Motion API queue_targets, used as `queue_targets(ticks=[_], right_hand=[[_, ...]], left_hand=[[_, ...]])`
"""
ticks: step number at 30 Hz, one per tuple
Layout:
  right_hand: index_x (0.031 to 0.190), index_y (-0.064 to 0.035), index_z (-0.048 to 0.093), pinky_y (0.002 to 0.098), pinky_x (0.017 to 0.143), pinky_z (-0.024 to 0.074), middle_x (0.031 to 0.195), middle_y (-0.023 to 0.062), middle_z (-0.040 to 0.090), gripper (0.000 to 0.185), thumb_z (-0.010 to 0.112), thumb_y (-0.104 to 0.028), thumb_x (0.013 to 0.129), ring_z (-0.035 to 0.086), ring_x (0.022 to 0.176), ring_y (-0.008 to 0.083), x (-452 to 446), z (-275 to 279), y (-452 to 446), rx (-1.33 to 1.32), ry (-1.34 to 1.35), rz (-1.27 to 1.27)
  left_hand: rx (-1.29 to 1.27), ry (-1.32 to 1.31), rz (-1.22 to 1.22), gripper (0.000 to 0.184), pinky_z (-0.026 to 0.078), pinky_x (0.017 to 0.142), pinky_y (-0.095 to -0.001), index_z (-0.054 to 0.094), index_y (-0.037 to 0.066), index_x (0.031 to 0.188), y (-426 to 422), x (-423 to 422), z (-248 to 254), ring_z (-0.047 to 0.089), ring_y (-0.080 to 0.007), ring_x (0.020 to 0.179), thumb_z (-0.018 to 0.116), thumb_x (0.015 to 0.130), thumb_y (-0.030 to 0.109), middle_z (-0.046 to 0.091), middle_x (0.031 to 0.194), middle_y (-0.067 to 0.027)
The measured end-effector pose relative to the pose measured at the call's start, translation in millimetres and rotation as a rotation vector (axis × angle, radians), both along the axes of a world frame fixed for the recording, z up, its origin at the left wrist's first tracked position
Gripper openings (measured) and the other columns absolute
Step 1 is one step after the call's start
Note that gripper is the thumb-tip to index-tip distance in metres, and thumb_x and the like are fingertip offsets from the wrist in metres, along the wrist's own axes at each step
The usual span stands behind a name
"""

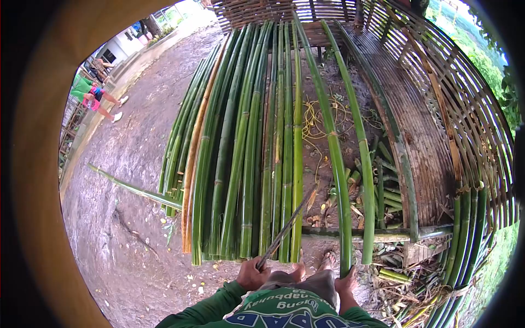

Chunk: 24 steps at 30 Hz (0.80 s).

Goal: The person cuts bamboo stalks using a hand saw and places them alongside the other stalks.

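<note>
Low at the centre, my left hand (252, 275) is closed around the handle of a machete (283, 232). Its long dark blade points up and away, crossing in front of the near ends of several green bamboo poles (246, 164). My right hand (346, 281) grips the near end of a single bamboo pole (333, 147), which runs away from me to the far end of the stack. Just right of it lies another bamboo pole (358, 126), apart from my hand. The machete's handle is mostly hidden by my fingers.
A slatted bamboo bench (410, 120) with a woven backrest (465, 93) borders the right side. Cut bamboo pieces (388, 197) and yellow cord (314, 120) lie on the ground. A split bamboo strip (134, 187) sticks out leftward. Another person (95, 95) stands at far left.
</note>
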State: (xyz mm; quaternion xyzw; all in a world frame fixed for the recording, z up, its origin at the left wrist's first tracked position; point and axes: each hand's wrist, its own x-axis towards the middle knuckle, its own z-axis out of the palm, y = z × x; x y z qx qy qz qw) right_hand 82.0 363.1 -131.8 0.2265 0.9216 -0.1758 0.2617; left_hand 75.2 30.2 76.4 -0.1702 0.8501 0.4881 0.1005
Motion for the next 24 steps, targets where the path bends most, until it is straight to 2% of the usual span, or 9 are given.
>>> queue_targets(ticks=[2,8,11,15,18,19,21,23,24], right_hand=[[0.14,-0.0079,0.021,0.0451,0.085,0.0463,0.117,0.0211,0.053,0.09,0.069,-0.02,0.064,0.057,0.102,0.0357,2.8,-14.1,8.1,0.006,-0.005,0.034],[0.137,-0.0069,0.026,0.0464,0.085,0.0462,0.114,0.018,0.051,0.086,0.07,-0.016,0.064,0.054,0.105,0.0362,1.8,-11.7,20.4,-0.002,0.16,0.14],[0.137,-0.0082,0.025,0.046,0.088,0.0444,0.119,0.0184,0.05,0.088,0.072,-0.016,0.063,0.053,0.107,0.036,-13.3,4.6,27.5,-0.014,0.118,0.186],[0.14,-0.0076,0.022,0.0459,0.09,0.0438,0.12,0.0222,0.052,0.09,0.069,-0.017,0.063,0.053,0.109,0.0392,-63.4,70.0,18.9,-0.042,0.027,0.255],[0.129,-0.0006,0.033,0.0455,0.088,0.0454,0.109,0.0253,0.057,0.075,0.067,-0.015,0.064,0.056,0.102,0.0422,-110.0,148.8,-36.4,-0.209,-0.006,0.275],[0.124,-0.0008,0.037,0.0446,0.084,0.0474,0.105,0.025,0.058,0.069,0.068,-0.015,0.064,0.058,0.099,0.0394,-114.5,153.1,-53.9,-0.39,0.052,0.286],[0.121,-0.0004,0.039,0.0428,0.077,0.0501,0.1,0.0221,0.059,0.074,0.075,-0.031,0.064,0.06,0.09,0.0361,-113.9,138.1,-109.6,-0.531,0.09,0.33],[0.123,0.005,0.037,0.0389,0.079,0.0513,0.097,0.0184,0.06,0.078,0.075,-0.034,0.068,0.06,0.088,0.0316,-110.5,141.9,-181.1,-0.649,0.008,0.489],[0.129,0.0096,0.031,0.0376,0.082,0.0515,0.104,0.0214,0.059,0.084,0.073,-0.032,0.07,0.061,0.09,0.0325,-86.1,83.9,-220.2,-0.77,0.306,0.563]], left_hand=[[0.022,0.003,0.019,0.029,0.034,0.045,-0.0291,0.043,0.005,0.063,1.3,6.3,-1.1,0.037,-0.0087,0.049,0.067,0.075,0.016,0.041,0.051,-0.0032],[-0.003,0.034,0.095,0.028,0.032,0.044,-0.0293,0.044,0.006,0.064,1.6,26.1,3.1,0.036,-0.0091,0.048,0.068,0.074,0.017,0.04,0.051,-0.001],[-0.008,0.049,0.142,0.028,0.033,0.045,-0.0294,0.044,0.006,0.064,0.1,30.0,4.5,0.037,-0.0094,0.048,0.068,0.074,0.016,0.041,0.051,-0.0011],[-0.002,0.048,0.238,0.026,0.035,0.045,-0.0289,0.045,0.006,0.065,-5.0,46.0,-2.7,0.039,-0.0094,0.048,0.068,0.074,0.016,0.042,0.051,-0.0012],[0.057,0.079,0.34,0.025,0.036,0.045,-0.028,0.045,0.006,0.066,-7.4,53.7,4.0,0.039,-0.0086,0.048,0.067,0.074,0.013,0.042,0.051,-0.0004],[0.013,0.08,0.358,0.025,0.036,0.046,-0.0275,0.045,0.007,0.066,-7.6,53.1,13.2,0.04,-0.008,0.049,0.068,0.073,0.011,0.044,0.053,0.0001],[-0.018,0.153,0.42,0.025,0.036,0.046,-0.0273,0.045,0.007,0.067,-8.4,55.7,21.9,0.04,-0.0078,0.05,0.069,0.073,0.009,0.045,0.054,0.0004],[0.006,0.216,0.48,0.025,0.036,0.047,-0.0264,0.044,0.007,0.067,-14.6,64.1,24.4,0.04,-0.0073,0.051,0.067,0.074,0.006,0.044,0.056,0.0016],[-0.019,0.233,0.509,0.025,0.036,0.047,-0.0261,0.043,0.008,0.066,-18.6,68.5,28.7,0.04,-0.007,0.051,0.067,0.074,0.005,0.043,0.056,0.002]])
